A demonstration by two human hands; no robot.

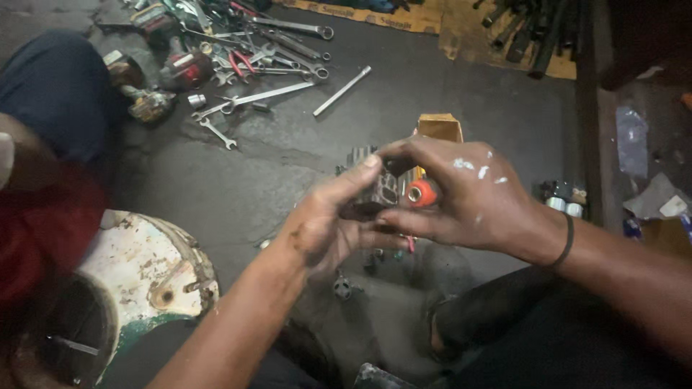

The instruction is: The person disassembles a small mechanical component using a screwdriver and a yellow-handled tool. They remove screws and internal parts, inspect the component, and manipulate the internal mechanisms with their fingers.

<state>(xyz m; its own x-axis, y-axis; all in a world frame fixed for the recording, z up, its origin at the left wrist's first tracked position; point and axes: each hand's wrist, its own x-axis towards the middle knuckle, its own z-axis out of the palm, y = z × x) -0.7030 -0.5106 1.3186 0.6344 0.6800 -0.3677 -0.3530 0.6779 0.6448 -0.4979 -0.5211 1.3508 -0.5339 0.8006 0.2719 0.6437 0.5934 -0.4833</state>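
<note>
Both hands meet over the dark floor in the middle of the head view. My left hand cups a small dark metal part from below and the left, thumb up against its side. My right hand, flecked with white paint, closes over the same part from above and the right. An orange round cap shows between the fingers of my right hand. A toothed grey gear piece sticks out just behind the fingers. How the pieces join is hidden by the fingers.
Several spanners and a long metal rod lie scattered at the top left, with power tools beside them. A small cardboard box stands behind the hands. A rusty white and green drum sits lower left. Dark bars lie top right.
</note>
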